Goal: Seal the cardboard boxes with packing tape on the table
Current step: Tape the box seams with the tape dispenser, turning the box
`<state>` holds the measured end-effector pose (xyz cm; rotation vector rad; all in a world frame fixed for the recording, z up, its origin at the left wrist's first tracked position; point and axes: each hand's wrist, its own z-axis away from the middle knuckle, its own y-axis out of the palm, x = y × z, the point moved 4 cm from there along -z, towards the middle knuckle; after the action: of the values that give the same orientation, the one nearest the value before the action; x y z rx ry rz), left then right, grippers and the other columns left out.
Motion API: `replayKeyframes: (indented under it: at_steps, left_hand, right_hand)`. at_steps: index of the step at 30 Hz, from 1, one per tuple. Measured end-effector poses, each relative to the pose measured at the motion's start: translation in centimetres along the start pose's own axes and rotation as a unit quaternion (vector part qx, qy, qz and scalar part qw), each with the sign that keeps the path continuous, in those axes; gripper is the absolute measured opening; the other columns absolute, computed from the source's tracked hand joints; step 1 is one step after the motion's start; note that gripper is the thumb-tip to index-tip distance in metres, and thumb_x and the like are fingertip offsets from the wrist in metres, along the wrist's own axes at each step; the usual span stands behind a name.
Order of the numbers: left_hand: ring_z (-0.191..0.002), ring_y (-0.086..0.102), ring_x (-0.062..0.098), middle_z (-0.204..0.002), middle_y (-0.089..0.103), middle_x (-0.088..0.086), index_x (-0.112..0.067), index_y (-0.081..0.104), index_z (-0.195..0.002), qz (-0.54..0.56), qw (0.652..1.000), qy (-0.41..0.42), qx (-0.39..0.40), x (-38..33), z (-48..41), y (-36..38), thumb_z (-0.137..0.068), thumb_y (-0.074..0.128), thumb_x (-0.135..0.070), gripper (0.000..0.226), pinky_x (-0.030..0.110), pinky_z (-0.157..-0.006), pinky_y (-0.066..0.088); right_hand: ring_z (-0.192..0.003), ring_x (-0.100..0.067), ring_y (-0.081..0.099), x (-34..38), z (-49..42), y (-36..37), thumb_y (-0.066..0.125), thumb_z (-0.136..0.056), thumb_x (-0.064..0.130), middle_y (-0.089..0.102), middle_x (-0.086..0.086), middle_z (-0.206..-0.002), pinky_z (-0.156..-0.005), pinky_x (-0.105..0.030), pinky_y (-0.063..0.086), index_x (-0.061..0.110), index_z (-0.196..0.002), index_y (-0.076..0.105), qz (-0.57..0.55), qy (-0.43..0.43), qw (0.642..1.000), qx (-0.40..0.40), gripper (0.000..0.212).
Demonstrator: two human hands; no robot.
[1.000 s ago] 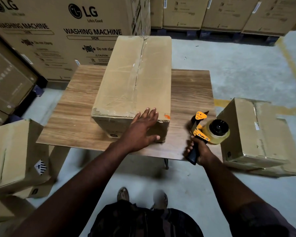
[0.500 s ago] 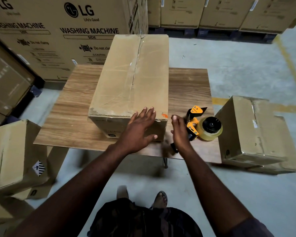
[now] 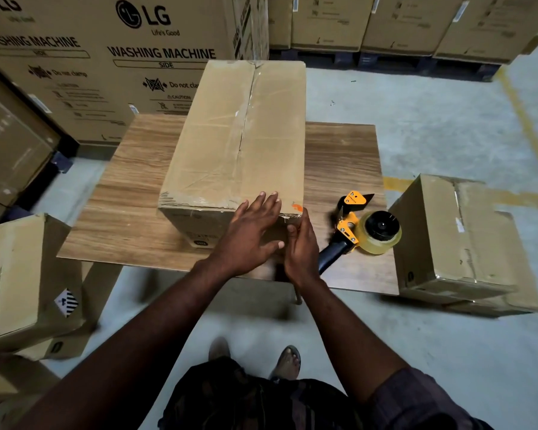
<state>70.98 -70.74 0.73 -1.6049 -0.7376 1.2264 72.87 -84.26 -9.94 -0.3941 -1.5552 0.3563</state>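
Note:
A long brown cardboard box (image 3: pixel 239 141) lies lengthwise on the wooden table (image 3: pixel 131 212), clear tape running along its top seam. My left hand (image 3: pixel 252 228) rests flat with straight fingers on the box's near top edge. My right hand (image 3: pixel 302 246) touches the box's near right corner, fingers straight. The orange and black tape dispenser (image 3: pixel 357 231) with its roll of clear tape lies on the table just right of my right hand, held by neither hand.
A closed cardboard box (image 3: pixel 457 240) sits on another box on the floor, right of the table. More boxes (image 3: pixel 25 274) stand at the left. Large washing machine cartons (image 3: pixel 106 57) are stacked behind the table, and more cartons on pallets line the back.
My right hand set the tape dispenser down on the table, let go of it and moved left to the box's near right corner. My left hand stayed on the box.

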Motion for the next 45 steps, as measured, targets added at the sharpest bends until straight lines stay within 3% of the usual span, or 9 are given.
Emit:
replayKeyframes:
  at_steps: [7,10,12,16,25,32,37,41,45]
  left_hand:
    - [-0.149,0.027,0.010,-0.158,0.038,-0.005,-0.019,0.049,-0.148,0.105,0.989,-0.047,-0.090,-0.1,-0.3,0.0,-0.094,0.050,-0.049,0.061,0.036,-0.122,0.014]
    - [-0.137,0.049,0.010,-0.140,0.060,-0.004,-0.021,0.068,-0.130,0.127,0.975,-0.071,-0.170,0.1,-0.8,-0.1,-0.096,0.054,-0.043,0.043,0.041,-0.115,0.034]
    - [-0.128,0.058,0.010,-0.129,0.067,-0.005,-0.023,0.074,-0.120,0.092,0.971,-0.069,-0.210,0.1,-1.1,-0.1,-0.094,0.060,-0.040,0.034,0.038,-0.107,0.041]
    - [-0.118,0.065,0.013,-0.123,0.071,-0.005,-0.024,0.077,-0.114,0.031,0.968,-0.037,-0.247,0.2,-1.1,0.0,-0.092,0.063,-0.038,0.029,0.034,-0.095,0.042]
    - [-0.129,0.056,0.020,-0.142,0.059,-0.003,-0.020,0.063,-0.135,-0.020,0.976,0.027,-0.216,1.0,-0.5,1.3,-0.086,0.068,-0.016,0.049,0.037,-0.101,0.033]
    - [-0.125,0.058,0.012,-0.135,0.064,-0.010,-0.026,0.070,-0.126,0.067,0.981,-0.021,-0.182,1.3,-1.0,-0.3,-0.089,0.062,-0.047,0.043,0.035,-0.101,0.037]
    - [-0.120,0.059,0.014,-0.134,0.064,-0.012,-0.028,0.070,-0.125,0.055,0.982,0.000,-0.182,1.8,-1.1,-0.6,-0.090,0.071,-0.031,0.035,0.034,-0.096,0.038]
    - [-0.126,0.053,0.015,-0.141,0.059,-0.011,-0.026,0.065,-0.130,0.063,0.989,0.013,-0.135,2.1,-0.9,-0.5,-0.078,0.078,-0.011,0.056,0.035,-0.098,0.036]
    - [-0.113,0.055,0.017,-0.123,0.066,-0.009,-0.027,0.072,-0.114,0.046,0.982,0.019,-0.180,3.2,-0.2,-2.4,-0.087,0.073,-0.032,0.027,0.037,-0.091,0.038]
  right_hand:
    - [-0.145,-0.023,0.038,0.7,-0.6,-2.7,0.059,-0.095,0.041,0.039,-0.010,-0.158,-0.118,-0.030,0.032,0.009,-0.158,0.025,0.030,-0.067,0.991,0.108,0.078]
    - [-0.142,-0.015,0.043,2.0,-0.5,-5.2,0.051,-0.096,0.053,0.046,-0.002,-0.155,-0.113,-0.046,0.041,0.016,-0.155,0.036,-0.051,-0.044,0.995,0.071,0.072]
    - [-0.144,-0.010,0.041,3.8,-0.6,-6.7,0.044,-0.102,0.046,0.046,-0.001,-0.155,-0.117,-0.042,0.038,0.017,-0.153,0.040,-0.074,-0.061,0.995,0.028,0.059]
    - [-0.150,-0.007,0.030,6.5,-1.3,-6.9,0.047,-0.107,0.024,0.034,0.001,-0.162,-0.121,-0.025,0.026,0.017,-0.151,0.047,0.020,-0.170,0.984,0.055,0.045]
    - [-0.147,-0.030,0.036,5.0,-1.8,-6.2,0.052,-0.090,-0.010,0.034,-0.010,-0.162,-0.117,-0.045,0.037,0.010,-0.151,0.045,0.189,-0.285,0.937,0.069,0.065]
    - [-0.123,-0.032,0.054,7.8,-1.2,-7.0,0.057,-0.089,-0.002,0.064,-0.016,-0.131,-0.108,-0.038,0.043,0.000,-0.119,0.070,0.148,-0.359,0.921,0.026,0.033]
    - [-0.105,-0.029,0.056,8.2,-0.9,-6.7,0.067,-0.089,-0.003,0.068,-0.012,-0.110,-0.095,-0.026,0.044,0.002,-0.105,0.074,0.135,-0.351,0.926,-0.015,0.018]
    - [-0.107,-0.031,0.056,8.3,0.1,-6.0,0.067,-0.084,0.000,0.064,-0.012,-0.116,-0.092,-0.041,0.048,0.004,-0.107,0.069,0.174,-0.325,0.929,-0.008,0.024]
    - [-0.097,-0.026,0.055,9.9,-0.1,-5.8,0.072,-0.088,0.023,0.063,-0.005,-0.104,-0.082,-0.039,0.043,0.012,-0.096,0.068,0.219,-0.293,0.930,-0.048,0.015]
